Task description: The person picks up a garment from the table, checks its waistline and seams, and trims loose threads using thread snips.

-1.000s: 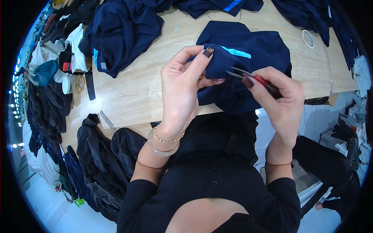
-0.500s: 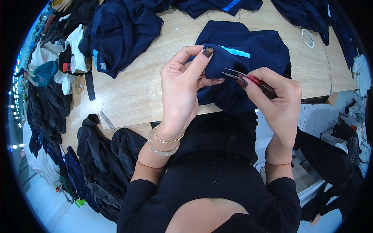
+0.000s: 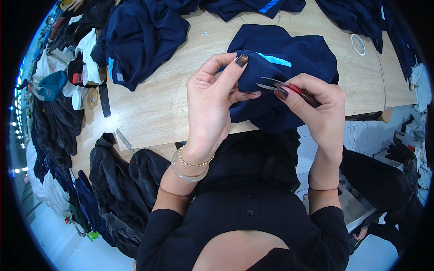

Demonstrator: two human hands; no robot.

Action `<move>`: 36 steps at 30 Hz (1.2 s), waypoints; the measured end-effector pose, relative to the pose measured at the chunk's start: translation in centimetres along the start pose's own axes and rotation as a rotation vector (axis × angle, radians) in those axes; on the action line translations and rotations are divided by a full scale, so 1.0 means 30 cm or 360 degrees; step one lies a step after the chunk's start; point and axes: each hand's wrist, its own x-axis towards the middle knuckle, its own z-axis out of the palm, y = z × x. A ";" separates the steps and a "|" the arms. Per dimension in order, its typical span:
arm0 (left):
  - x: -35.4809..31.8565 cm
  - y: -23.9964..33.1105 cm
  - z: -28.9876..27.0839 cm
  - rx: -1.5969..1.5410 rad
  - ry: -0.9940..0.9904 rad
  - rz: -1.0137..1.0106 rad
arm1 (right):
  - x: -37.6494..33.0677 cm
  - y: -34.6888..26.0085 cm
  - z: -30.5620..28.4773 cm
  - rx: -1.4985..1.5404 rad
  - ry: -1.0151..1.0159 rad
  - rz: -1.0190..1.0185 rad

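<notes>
A navy garment (image 3: 312,54) with a light blue strip lies on the table's near edge. My left hand (image 3: 214,88) pinches a fold of it between thumb and fingers and holds it raised. In my right hand (image 3: 314,97) is a pair of red-handled thread snips (image 3: 296,89), gripped between thumb and fingers. Their two pointed blades are apart and point left, at the raised fold near my left fingertips. Whether the blades touch the cloth I cannot tell.
Another navy garment (image 3: 144,40) is heaped at the left of the wooden table (image 3: 153,113). A tape roll (image 3: 358,45) lies at the right. Dark clothes (image 3: 113,180) hang at the near left. A person in black (image 3: 375,180) is at the lower right.
My right hand has shifted slightly left with the snips, bringing the blades closer to my left fingers. The left hand stays in place. The person at the lower right has moved a hand.
</notes>
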 end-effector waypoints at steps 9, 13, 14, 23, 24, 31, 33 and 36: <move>0.008 -0.013 -0.013 -0.0061 -0.0016 -0.0049 | 0.016 0.040 -0.018 0.1199 -0.0062 0.0145; 0.005 -0.009 -0.029 -0.0094 -0.0078 -0.0157 | 0.021 0.030 -0.029 0.0723 0.0172 0.0093; 0.002 -0.006 -0.026 -0.0093 -0.0077 -0.0156 | 0.017 0.028 -0.028 0.0724 0.0172 0.0093; -0.007 0.021 0.000 0.0004 -0.0152 -0.0119 | -0.014 -0.032 -0.009 -0.0193 0.0197 -0.0031; -0.007 0.019 0.002 0.0014 -0.0161 -0.0102 | -0.018 -0.037 -0.007 -0.0196 0.0198 -0.0031; -0.007 0.014 0.003 0.0046 -0.0169 -0.0039 | -0.016 -0.032 0.003 -0.0381 0.0241 -0.0074; -0.009 0.012 0.004 0.0047 -0.0158 -0.0031 | -0.015 -0.033 0.003 -0.0390 0.0251 -0.0064; -0.009 0.013 0.007 0.0043 -0.0145 -0.0033 | -0.012 -0.037 0.006 -0.0390 0.0260 -0.0061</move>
